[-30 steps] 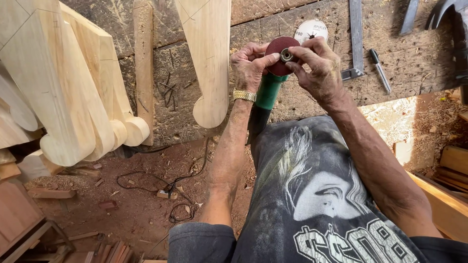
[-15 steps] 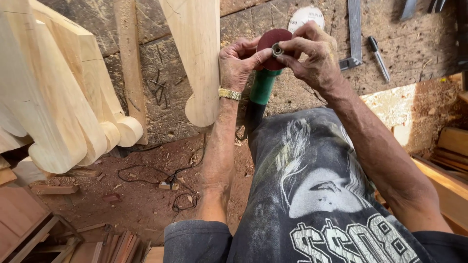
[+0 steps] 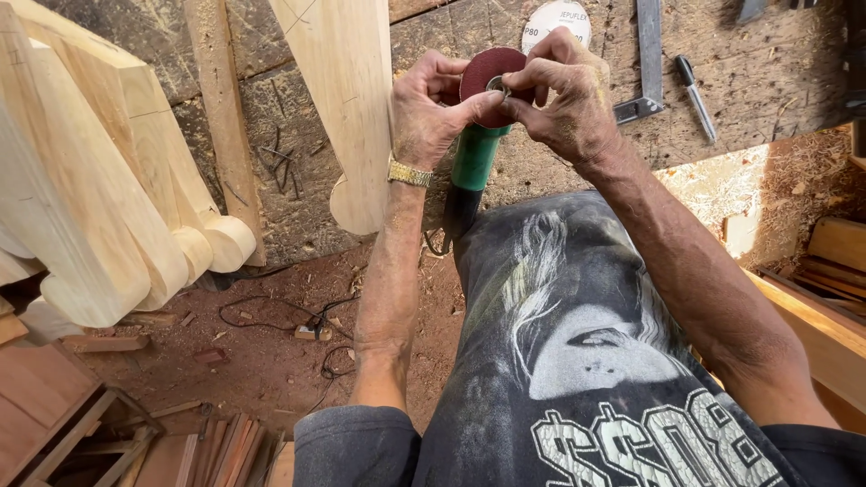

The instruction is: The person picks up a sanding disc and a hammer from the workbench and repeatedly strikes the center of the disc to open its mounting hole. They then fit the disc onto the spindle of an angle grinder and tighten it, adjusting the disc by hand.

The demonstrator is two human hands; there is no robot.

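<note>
Both hands point(image 3: 431, 113) point(image 3: 564, 99) pinch grinder disc point(image 3: 487, 72), workbench edge point(image 3: 541, 180) below.

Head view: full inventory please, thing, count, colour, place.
sanding disc: 1, dark red, on the grinder, pinched between both hands
angle grinder: 1, green body, upright below the disc
spare disc: 1, white back, on the bench beyond the hands
metal square: 1, grey, bench top right
marker pen: 1, black and silver, right of the square
carved wooden legs: several, pale, stacked on the left
wooden plank: 1, pale, lying on the bench left of the hands
workbench: 1, worn brown
cable: 1, black, on the reddish floor
wristwatch: 1, gold, left wrist
left hand: on the disc's left edge
right hand: fingers at the disc's centre
</note>
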